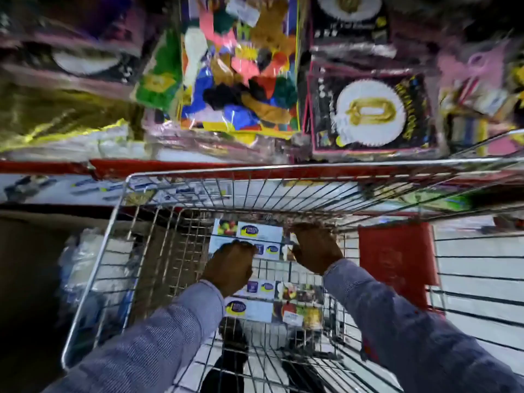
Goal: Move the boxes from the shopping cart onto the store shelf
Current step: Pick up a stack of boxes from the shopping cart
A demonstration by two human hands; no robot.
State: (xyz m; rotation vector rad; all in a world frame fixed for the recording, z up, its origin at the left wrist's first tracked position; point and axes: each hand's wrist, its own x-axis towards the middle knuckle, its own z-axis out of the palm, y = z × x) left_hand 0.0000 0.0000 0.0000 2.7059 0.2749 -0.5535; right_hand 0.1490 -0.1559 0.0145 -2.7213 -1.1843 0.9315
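Note:
A wire shopping cart (122,199) stands in front of me, against the store shelf (56,165) with its red edge. At the cart's far end lie white boxes (249,232) with a blue-and-yellow logo and fruit pictures. My left hand (231,263) grips their left side and my right hand (313,246) grips their right side. Both hands are down inside the cart. More boxes of the same kind (272,303) lie nearer to me on the cart floor, below my wrists.
The shelf above holds bagged party goods: a pack of coloured balloons (241,66) and black packs with a gold foil balloon (371,112). A red flap (397,253) hangs at the cart's right. Plastic-wrapped goods (85,256) sit low at the left.

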